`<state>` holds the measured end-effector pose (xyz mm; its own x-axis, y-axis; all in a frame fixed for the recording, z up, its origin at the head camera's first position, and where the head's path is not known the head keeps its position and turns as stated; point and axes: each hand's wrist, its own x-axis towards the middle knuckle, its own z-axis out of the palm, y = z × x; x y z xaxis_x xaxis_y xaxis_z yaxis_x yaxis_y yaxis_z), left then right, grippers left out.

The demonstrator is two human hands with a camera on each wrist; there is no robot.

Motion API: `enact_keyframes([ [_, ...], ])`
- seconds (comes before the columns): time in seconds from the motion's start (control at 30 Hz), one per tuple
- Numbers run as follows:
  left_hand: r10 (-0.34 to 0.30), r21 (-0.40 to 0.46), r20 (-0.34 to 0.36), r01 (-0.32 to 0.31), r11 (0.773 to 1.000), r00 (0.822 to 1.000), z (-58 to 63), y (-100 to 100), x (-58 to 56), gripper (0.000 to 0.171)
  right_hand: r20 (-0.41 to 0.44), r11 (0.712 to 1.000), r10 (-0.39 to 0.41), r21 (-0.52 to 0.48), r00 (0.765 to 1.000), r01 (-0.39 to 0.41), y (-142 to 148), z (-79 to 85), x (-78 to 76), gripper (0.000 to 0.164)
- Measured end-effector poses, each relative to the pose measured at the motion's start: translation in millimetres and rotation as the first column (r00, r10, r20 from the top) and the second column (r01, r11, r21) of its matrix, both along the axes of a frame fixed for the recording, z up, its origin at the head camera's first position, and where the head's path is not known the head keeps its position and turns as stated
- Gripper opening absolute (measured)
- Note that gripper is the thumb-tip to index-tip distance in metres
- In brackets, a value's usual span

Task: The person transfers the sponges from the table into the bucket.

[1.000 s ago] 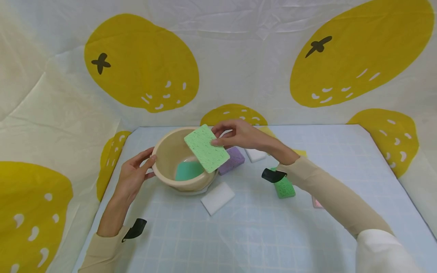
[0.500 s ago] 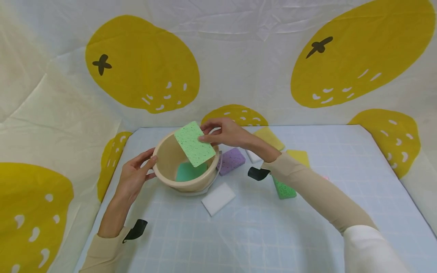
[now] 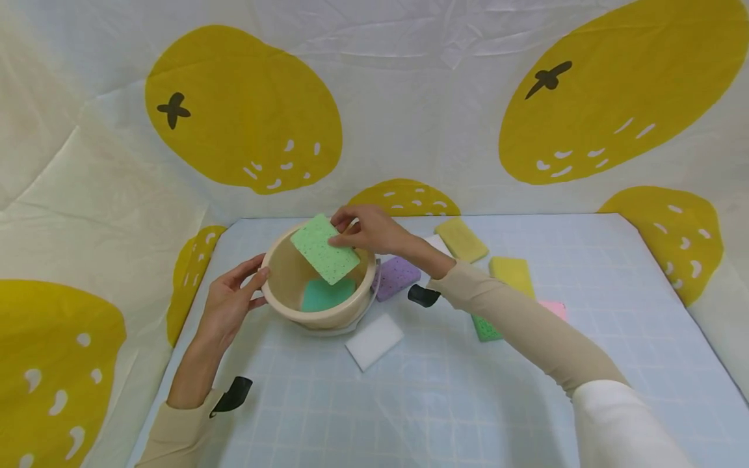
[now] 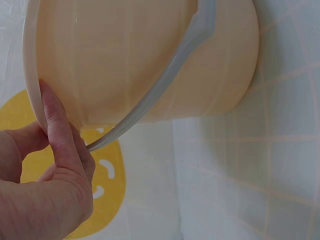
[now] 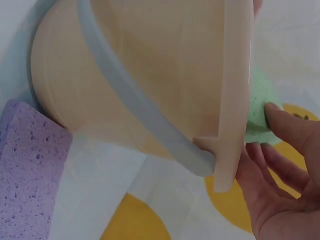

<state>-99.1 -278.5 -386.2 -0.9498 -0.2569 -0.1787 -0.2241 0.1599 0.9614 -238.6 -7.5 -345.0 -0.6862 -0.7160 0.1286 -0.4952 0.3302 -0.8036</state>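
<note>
A cream bucket (image 3: 275, 296) with a grey handle (image 4: 165, 80) stands at the table's left. My left hand (image 3: 227, 299) pinches its rim from the left side, thumb over the edge and fingers outside. Over the bucket's mouth, my right hand (image 3: 371, 231) holds a light green sponge (image 3: 324, 250) by its right edge, tilted. In the right wrist view that sponge (image 5: 260, 110) sits partly behind the rim, thumb on its near face. Inside the bucket lies a teal sponge (image 3: 328, 294), partly hidden by the light green one.
Right of the bucket lie a purple sponge (image 3: 398, 278) and a white sponge (image 3: 374, 341). Farther right are two yellow sponges (image 3: 461, 239), a green sponge (image 3: 486, 328) and a pink piece (image 3: 554, 309), partly under the right sleeve. Another white piece (image 3: 437, 245) shows behind the wrist.
My right hand has carried the light green sponge leftward, from the bucket's right rim to over its opening, lowering slightly at the end. My left hand keeps its place on the rim.
</note>
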Motion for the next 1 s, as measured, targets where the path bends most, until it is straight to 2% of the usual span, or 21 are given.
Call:
enact_keyframes([
  [0.2,-0.007,0.014,-0.011,0.007,1.000,1.000,-0.5,-0.3,1.1,0.060,-0.101,0.999,0.017,0.031,0.995,-0.014,-12.9,-1.2,1.4,0.033],
  [0.37,-0.006,0.012,-0.012,0.006,1.000,1.000,-0.6,0.1,0.9,0.061,-0.181,0.995,0.013,0.104,0.983,0.006,-23.8,-3.6,3.6,0.034],
  [0.53,-0.004,-0.017,-0.001,0.004,1.000,1.000,-0.8,0.4,0.7,0.060,-0.303,0.977,0.055,0.211,0.951,0.011,-33.8,-9.2,6.1,0.034],
  [0.67,-0.003,-0.030,0.008,0.003,1.000,1.000,-0.5,0.5,1.1,0.061,-0.357,0.960,0.074,0.279,0.931,0.031,-37.7,-12.8,9.4,0.035],
  [0.8,-0.004,-0.030,0.007,0.005,1.000,1.000,-0.3,0.1,1.1,0.061,-0.405,0.955,0.075,0.291,0.911,0.051,-38.7,-16.0,12.6,0.037],
  [1.0,-0.008,-0.030,0.011,0.008,1.000,1.000,-1.2,0.6,0.6,0.062,-0.456,0.956,0.119,0.292,0.882,0.022,-39.4,-24.4,16.0,0.034],
])
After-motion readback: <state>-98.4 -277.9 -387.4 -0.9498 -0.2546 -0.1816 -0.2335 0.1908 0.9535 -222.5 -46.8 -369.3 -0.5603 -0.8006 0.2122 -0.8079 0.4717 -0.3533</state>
